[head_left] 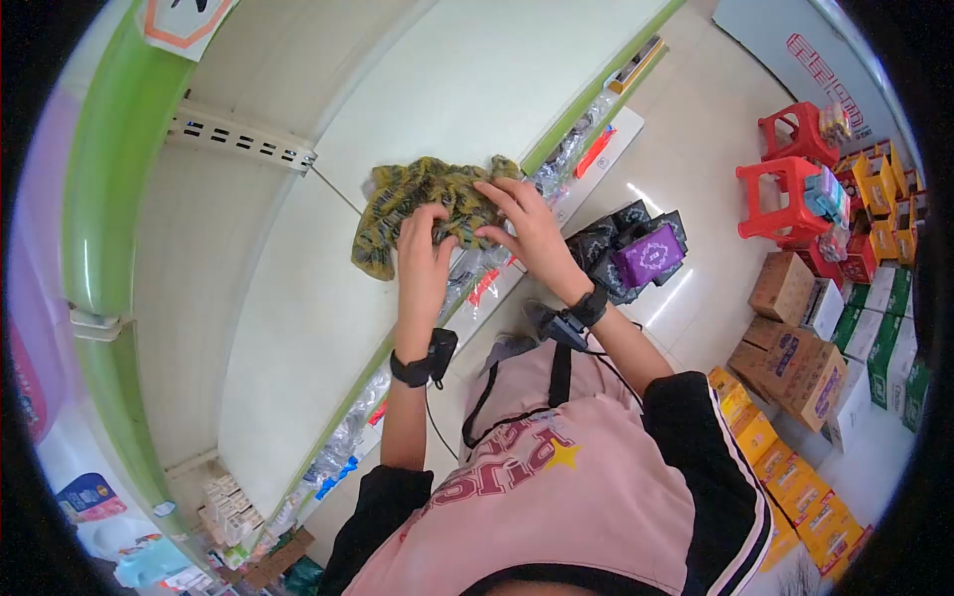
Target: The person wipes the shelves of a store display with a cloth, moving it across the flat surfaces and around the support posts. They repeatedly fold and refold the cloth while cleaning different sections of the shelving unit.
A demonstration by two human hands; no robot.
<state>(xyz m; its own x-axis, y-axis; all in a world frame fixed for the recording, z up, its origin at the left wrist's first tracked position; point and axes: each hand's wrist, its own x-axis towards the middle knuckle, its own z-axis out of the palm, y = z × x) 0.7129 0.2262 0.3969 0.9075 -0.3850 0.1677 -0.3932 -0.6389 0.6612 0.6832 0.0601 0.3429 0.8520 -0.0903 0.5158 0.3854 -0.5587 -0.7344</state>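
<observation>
A crumpled yellow-green and dark patterned cloth (397, 214) lies on the white shelf (308, 298), near its green front edge. My left hand (425, 253) rests on the lower part of the cloth, its fingers curled over the fabric. At the cloth's right side, my right hand (522, 223) touches it with fingertips, thumb and fingers spread apart. Both wrists carry black straps with small devices.
Black packages with a purple pack (651, 255) on top stand on the floor right of the shelf. Red stools (780, 199), brown cartons (795, 368) and yellow boxes (795, 477) are farther right. A metal bracket (243, 142) is at the shelf's back.
</observation>
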